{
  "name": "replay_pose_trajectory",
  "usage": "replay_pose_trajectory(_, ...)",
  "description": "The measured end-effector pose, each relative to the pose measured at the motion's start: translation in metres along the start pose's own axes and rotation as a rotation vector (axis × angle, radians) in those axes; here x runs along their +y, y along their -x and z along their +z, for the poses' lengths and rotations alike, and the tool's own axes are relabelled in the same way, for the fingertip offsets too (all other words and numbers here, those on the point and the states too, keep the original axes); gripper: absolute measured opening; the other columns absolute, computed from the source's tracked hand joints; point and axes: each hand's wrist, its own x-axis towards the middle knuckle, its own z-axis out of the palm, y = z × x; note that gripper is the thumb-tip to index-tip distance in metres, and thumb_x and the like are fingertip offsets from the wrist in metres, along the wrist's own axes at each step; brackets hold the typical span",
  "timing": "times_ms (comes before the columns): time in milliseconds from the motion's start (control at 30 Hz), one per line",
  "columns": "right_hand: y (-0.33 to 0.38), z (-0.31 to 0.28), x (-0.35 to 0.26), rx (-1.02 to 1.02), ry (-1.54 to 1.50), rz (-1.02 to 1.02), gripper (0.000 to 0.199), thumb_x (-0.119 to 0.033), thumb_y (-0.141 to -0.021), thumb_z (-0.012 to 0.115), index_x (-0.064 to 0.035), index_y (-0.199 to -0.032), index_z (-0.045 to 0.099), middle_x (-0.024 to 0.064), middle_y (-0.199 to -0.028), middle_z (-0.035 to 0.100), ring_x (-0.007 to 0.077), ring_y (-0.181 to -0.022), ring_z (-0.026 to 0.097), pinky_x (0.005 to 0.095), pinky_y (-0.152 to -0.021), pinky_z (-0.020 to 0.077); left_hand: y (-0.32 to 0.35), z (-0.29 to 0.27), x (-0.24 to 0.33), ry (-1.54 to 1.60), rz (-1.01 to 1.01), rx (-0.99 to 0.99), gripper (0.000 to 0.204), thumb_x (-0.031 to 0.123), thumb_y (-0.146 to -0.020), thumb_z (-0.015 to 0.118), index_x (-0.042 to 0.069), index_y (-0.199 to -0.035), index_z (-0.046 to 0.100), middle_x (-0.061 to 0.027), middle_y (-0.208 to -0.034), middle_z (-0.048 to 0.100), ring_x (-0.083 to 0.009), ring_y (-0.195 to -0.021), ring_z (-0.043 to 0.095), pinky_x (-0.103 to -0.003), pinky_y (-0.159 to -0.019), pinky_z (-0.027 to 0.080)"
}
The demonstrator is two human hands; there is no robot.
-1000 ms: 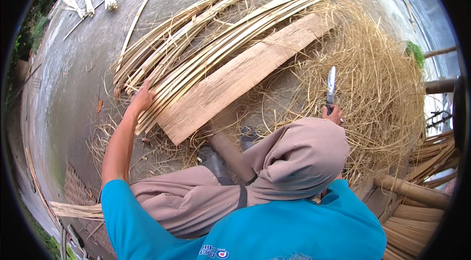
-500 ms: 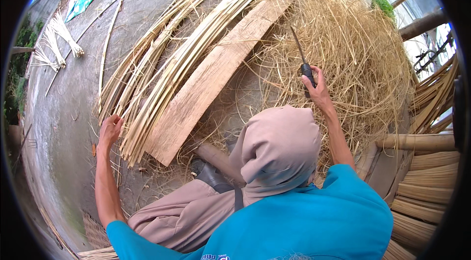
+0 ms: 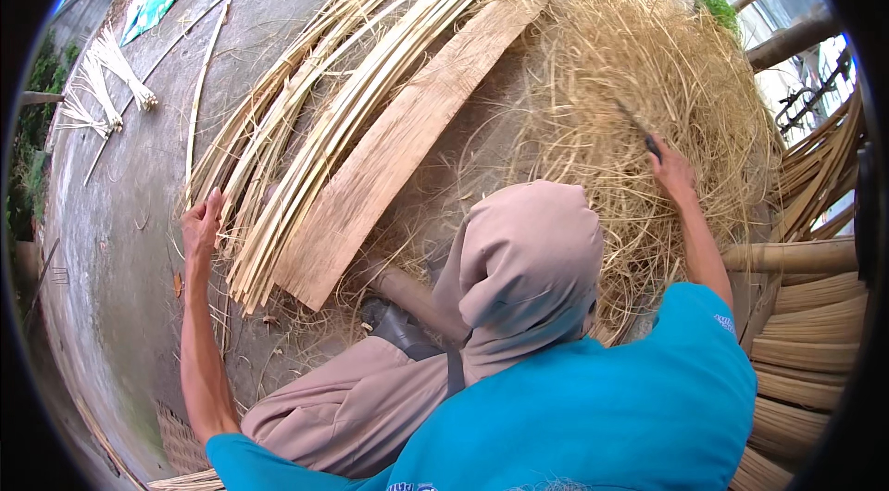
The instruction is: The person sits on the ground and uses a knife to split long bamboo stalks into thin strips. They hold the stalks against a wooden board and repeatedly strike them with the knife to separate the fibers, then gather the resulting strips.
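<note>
My right hand [image 3: 675, 170] is wrapped around the black handle of a long, narrow-bladed knife [image 3: 652, 144]. Its blade points up and to the left over a large heap of fine, curly shavings [image 3: 639, 56] and is smeared by motion. On the left, my left hand [image 3: 201, 224] is closed with the thumb uppermost, beside the near ends of the long pale bamboo-like strips [image 3: 306, 178]. Whatever its fingers pinch, if anything, is hidden. A flat wooden board [image 3: 394, 157] lies slantwise between the strips and the shavings.
Beige-trousered legs [image 3: 528, 259] fill the lower middle, with a dark boot [image 3: 400, 329] beside a round pole [image 3: 419, 301]. White strip bundles [image 3: 111, 74] lie far left on the concrete floor [image 3: 120, 213]. At right are a horizontal bamboo pole [image 3: 796, 256] and stacked strip bundles [image 3: 806, 343].
My right hand has swung right and slightly nearer with the knife, over the shavings. My left hand has lifted slightly away from the strip ends, its fingers curling in and the thumb rising.
</note>
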Motion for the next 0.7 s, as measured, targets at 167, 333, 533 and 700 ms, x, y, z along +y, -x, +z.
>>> replay_pose_trajectory(167, -0.018, 0.015, 0.086, 0.178, -0.004, 0.028, 0.053, -0.036, -0.102, 0.055, -0.0314, -0.154, 0.045, 0.0193, -0.102, 0.072, 0.0411, -0.09, 0.069, 0.0514, -0.076, 0.0531, -0.006, -0.005, 0.008, -0.079, 0.178, 0.02, 0.053, 0.056, -0.096, 0.065, 0.013, -0.067, 0.059, 0.0051, -0.058, 0.045, -0.0075, -0.052, 0.037, -0.029, -0.049, 0.027)
replay_pose_trajectory(333, 0.013, -0.038, -0.067, 0.204, -0.3, -0.264, 0.054, -0.031, -0.102, 0.055, -0.0277, -0.155, 0.044, 0.0193, -0.126, 0.068, 0.0397, -0.105, 0.069, 0.0482, -0.085, 0.0542, 0.012, 0.016, 0.016, -0.14, -0.056, -0.387, 0.053, 0.051, -0.102, 0.058, 0.005, -0.083, 0.072, 0.0021, -0.059, 0.05, -0.0097, -0.053, 0.041, -0.033, -0.051, 0.034)
replay_pose_trajectory(533, 0.037, -0.025, -0.185, 0.204, -0.41, -0.628, 0.057, -0.031, -0.102, 0.057, -0.0348, -0.156, 0.039, 0.0153, -0.117, 0.068, 0.0365, -0.095, 0.071, 0.0449, -0.078, 0.056, 0.017, -0.01, 0.072, -0.188, 0.044, -0.374, 0.058, 0.057, -0.098, 0.063, 0.011, -0.063, 0.06, 0.0069, -0.051, 0.038, -0.0094, -0.047, 0.03, -0.032, -0.046, 0.024)
replay_pose_trajectory(700, -0.01, -0.028, -0.264, 0.358, -0.048, -0.626, 0.06, -0.029, -0.101, 0.06, -0.0293, -0.156, 0.038, 0.0173, -0.111, 0.067, 0.035, -0.082, 0.069, 0.0446, -0.068, 0.0553, 0.043, -0.034, 0.107, 0.005, 0.058, -0.123, 0.054, 0.062, -0.091, 0.069, 0.012, -0.072, 0.066, 0.0035, -0.057, 0.05, -0.0087, -0.05, 0.039, -0.033, -0.055, 0.038)
